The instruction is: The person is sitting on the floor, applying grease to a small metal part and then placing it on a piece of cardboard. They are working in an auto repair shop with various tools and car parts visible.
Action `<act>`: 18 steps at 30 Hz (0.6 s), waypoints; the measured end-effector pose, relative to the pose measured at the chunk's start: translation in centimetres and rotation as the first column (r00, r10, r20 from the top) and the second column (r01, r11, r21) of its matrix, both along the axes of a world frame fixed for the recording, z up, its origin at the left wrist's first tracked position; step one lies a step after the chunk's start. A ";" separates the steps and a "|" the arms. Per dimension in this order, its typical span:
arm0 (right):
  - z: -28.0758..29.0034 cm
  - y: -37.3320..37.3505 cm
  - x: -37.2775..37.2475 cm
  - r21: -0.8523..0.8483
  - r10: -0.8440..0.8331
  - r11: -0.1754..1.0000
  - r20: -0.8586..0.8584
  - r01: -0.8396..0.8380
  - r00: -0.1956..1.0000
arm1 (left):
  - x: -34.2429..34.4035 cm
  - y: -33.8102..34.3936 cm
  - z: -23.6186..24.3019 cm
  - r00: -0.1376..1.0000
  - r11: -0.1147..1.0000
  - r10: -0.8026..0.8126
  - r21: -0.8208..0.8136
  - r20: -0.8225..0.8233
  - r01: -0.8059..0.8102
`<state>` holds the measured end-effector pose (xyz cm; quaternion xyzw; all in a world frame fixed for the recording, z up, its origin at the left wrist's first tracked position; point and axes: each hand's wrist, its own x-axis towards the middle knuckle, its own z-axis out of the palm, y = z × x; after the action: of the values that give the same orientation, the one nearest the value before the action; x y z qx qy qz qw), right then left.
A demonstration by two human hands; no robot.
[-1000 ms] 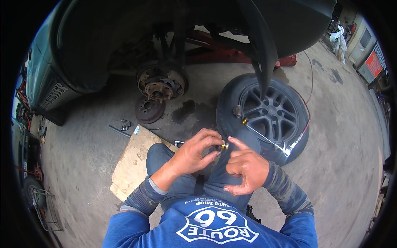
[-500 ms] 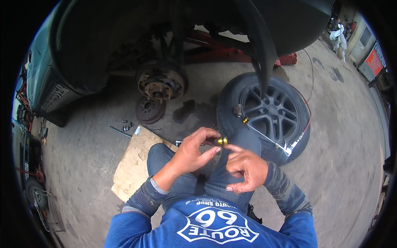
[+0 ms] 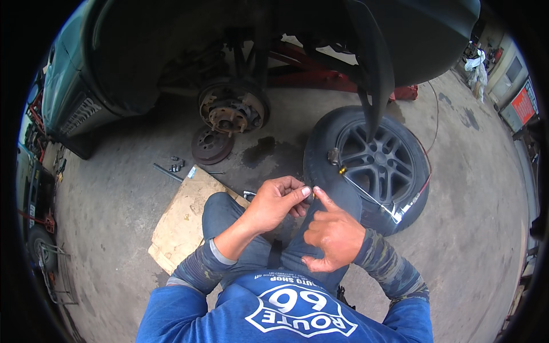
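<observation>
My left hand (image 3: 275, 204) is closed in a pinch around a small gold-coloured cylindrical metal part (image 3: 314, 195). Only a sliver of the part shows between the fingertips. My right hand (image 3: 336, 234) holds nothing. Its index finger reaches up to the end of the part, its thumb sticks out to the left, and the other fingers are curled. Both hands are above my knees, in front of the wheel hub with exposed brake parts (image 3: 227, 119). On the wheel (image 3: 420, 171) lying at the right rests a silver tool with a long thin rod (image 3: 396, 215).
The raised vehicle's body (image 3: 74, 108) hangs ahead and left, with a red jack (image 3: 320, 80) beneath. A brake drum (image 3: 210, 146) lies below the hub. Cardboard (image 3: 174, 228) lies left of my leg, near several sockets (image 3: 178, 164) and a bar (image 3: 166, 171). A hose (image 3: 437, 123) trails at right.
My left hand has turned, so its thumb and fingers now cover most of the gold part. My right index finger has lifted and points further up. The view has shifted slightly.
</observation>
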<state>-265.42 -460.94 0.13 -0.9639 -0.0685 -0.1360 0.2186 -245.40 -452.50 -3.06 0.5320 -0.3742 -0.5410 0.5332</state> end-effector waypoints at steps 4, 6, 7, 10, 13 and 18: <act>-0.1 0.1 -0.5 -0.050 -0.020 0.999 -0.079 0.016 0.997 | 0.3 0.1 -0.2 0.999 0.998 0.045 0.048 -0.002 -0.045; -0.1 0.2 -0.6 -0.050 -0.029 0.998 0.002 0.029 1.000 | 0.3 0.0 -0.4 0.999 0.996 0.051 0.073 0.002 -0.051; -0.1 0.2 -0.6 -0.052 -0.041 0.998 0.022 0.043 0.999 | 0.2 0.0 -0.4 0.999 0.997 0.032 0.064 -0.024 -0.030; -0.1 0.1 -0.4 -0.085 0.011 0.996 -0.053 -0.015 0.999 | 0.2 -0.2 -0.3 0.999 0.997 0.016 0.073 -0.030 -0.014; -0.2 -0.2 -0.4 -0.094 -0.117 0.990 -0.119 0.106 0.986 | 0.3 -0.2 -0.1 1.000 0.998 0.016 0.068 -0.001 -0.016; -0.2 -0.1 -0.4 -0.060 -0.034 0.998 -0.033 0.032 0.999 | 0.0 0.0 -0.3 0.999 0.999 -0.030 -0.012 0.043 0.030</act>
<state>-265.81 -461.04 -0.06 -0.9730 -0.0531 -0.1212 0.1888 -245.35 -452.55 -3.32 0.5343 -0.3969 -0.5351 0.5204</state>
